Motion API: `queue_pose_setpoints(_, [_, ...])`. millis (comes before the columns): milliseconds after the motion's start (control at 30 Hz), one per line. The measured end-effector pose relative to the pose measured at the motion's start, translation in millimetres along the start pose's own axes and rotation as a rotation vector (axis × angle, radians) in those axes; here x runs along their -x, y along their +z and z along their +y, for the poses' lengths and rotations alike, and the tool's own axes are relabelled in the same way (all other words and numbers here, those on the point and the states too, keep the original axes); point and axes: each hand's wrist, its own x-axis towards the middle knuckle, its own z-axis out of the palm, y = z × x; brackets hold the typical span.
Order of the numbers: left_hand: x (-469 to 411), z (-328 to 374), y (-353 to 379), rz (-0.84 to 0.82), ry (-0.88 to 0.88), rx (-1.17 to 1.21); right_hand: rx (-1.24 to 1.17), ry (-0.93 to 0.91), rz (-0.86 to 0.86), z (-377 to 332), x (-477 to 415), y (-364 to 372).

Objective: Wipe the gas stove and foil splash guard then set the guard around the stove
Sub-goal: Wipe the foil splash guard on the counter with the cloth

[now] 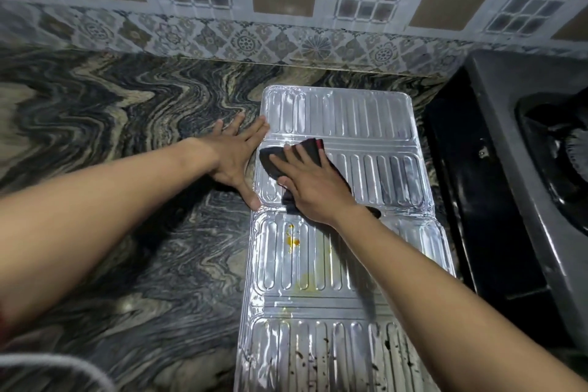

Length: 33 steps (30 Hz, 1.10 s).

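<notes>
Presently: wiping of the guard (366,124), stage two of the task by my reading; the placing round the stove (521,149) is not yet begun.

Item, guard. Ribbed foil, several hinged panels, lying flat on the counter (127,124) just left of the stove. Far panels look clean. Next panel toward the viewer carries a yellow stain (292,240); the nearest shows dark specks (318,363).

Item, right hand (313,183). Fingers spread flat, pressing a dark cloth (310,148) onto the second panel; a press from above, not a closed grip.

Item, left hand (237,153). Open, fingers splayed, palm down on the counter, thumb and fingertips touching the guard's left edge, probably to steady it. It holds nothing.

Next move, as judged: bring the cloth toward the body onto the stained and specked panels. Thin foil should dent or skid easily, so light pressure and a steadying hand seem wise.

Item, surface. Dark stone counter with swirling grey and cream veins.

Item, room. Patterned wall tiles (286,3) behind, with a floral border strip at counter level. Stove is dark, one burner partly visible at right edge; whether it has been wiped cannot be told.
</notes>
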Motion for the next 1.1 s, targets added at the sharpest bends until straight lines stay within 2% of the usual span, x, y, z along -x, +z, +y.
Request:
queue_pose_setpoints(133, [2.7, 2.1, -1.6, -0.005, -0.013, -0.004, -0.026, -0.132, -0.087, -5.8, 15.2, 0.8])
queue_pose_setpoints(233, [3.4, 4.0, -2.2, -0.004, -0.019, -0.013, -0.038, -0.137, -0.129, -4.7, 36.6, -3.6])
queue_pose_setpoints(400, [1.4, 3.9, -0.6, 0.005, -0.016, -0.004, -0.008, 0.087, -0.094, 9.0, 77.8, 1.7])
queue_pose_setpoints(600, [2.8, 5.1, -0.2, 0.015, -0.014, -0.025, 0.036, 0.414, 0.060, 43.4, 109.9, 13.7])
queue_pose_setpoints(767, [7.4, 12.7, -0.3, 0.030, -0.046, -0.004, 0.059, 0.448, 0.124, 43.5, 109.8, 20.5])
queue_pose_setpoints(933, [21.3, 21.2, 22.0, 0.012, 0.043, 0.127, 0.063, 0.454, 0.136, 43.8, 109.9, 20.9])
queue_pose_setpoints(1033, [33.8, 20.3, 28.0, 0.069, 0.074, 0.285, 0.042, 0.459, 0.143, 43.4, 108.8, 21.8])
queue_pose_setpoints(1100, [39.8, 20.9, 30.8, 0.088, 0.081, 0.298, 0.039, 0.456, 0.151, 44.3, 108.5, 23.1])
